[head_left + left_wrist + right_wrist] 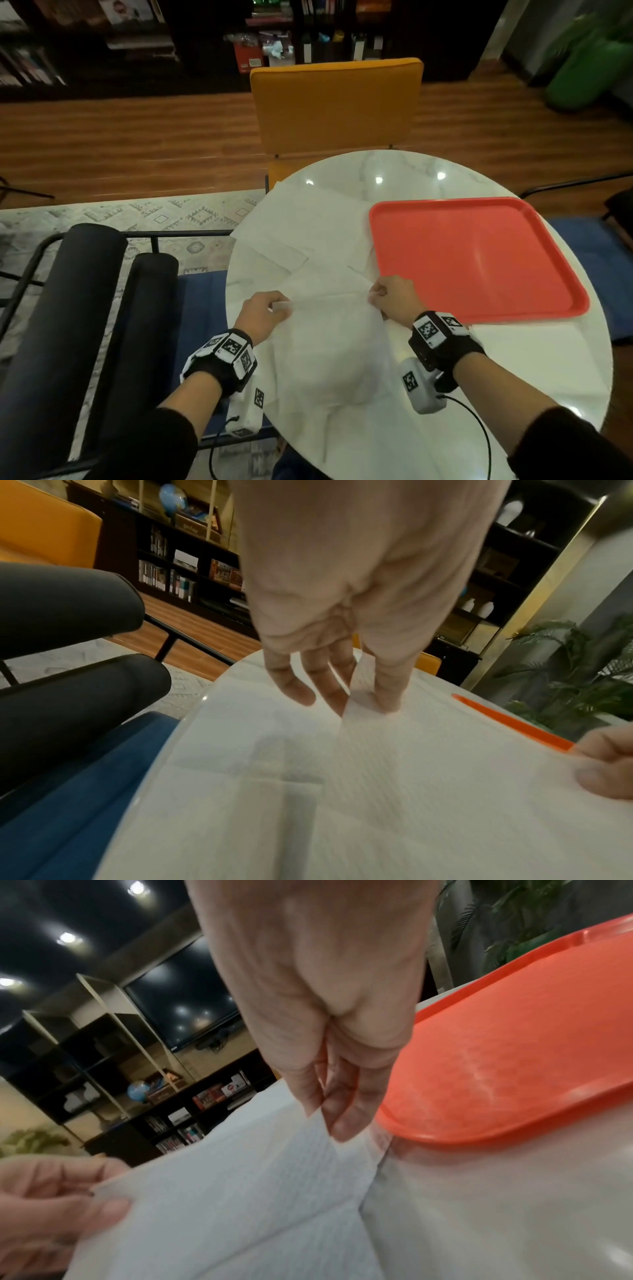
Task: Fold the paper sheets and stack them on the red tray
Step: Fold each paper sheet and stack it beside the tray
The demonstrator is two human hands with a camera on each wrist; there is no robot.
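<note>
Head view: left hand point(262, 317) and right hand point(394, 296) at the near edge of the round white table point(548, 370), each pinching one upper corner of a white paper sheet point(329, 342), lifted and draped toward the body. Left wrist view: thumb on one side of the corner, fingers point(291, 688) on the other, only loosely bent. Right wrist view: thumb and forefinger closed tightly on the opposite corner, just beside the rim of the red tray point(514, 1069). Further unfolded sheets point(291, 233) spread flat over the left half of the table, reaching its far-left edge. Red tray on the right half, bare. Yellow chair point(337, 106) beyond the far edge.
</note>
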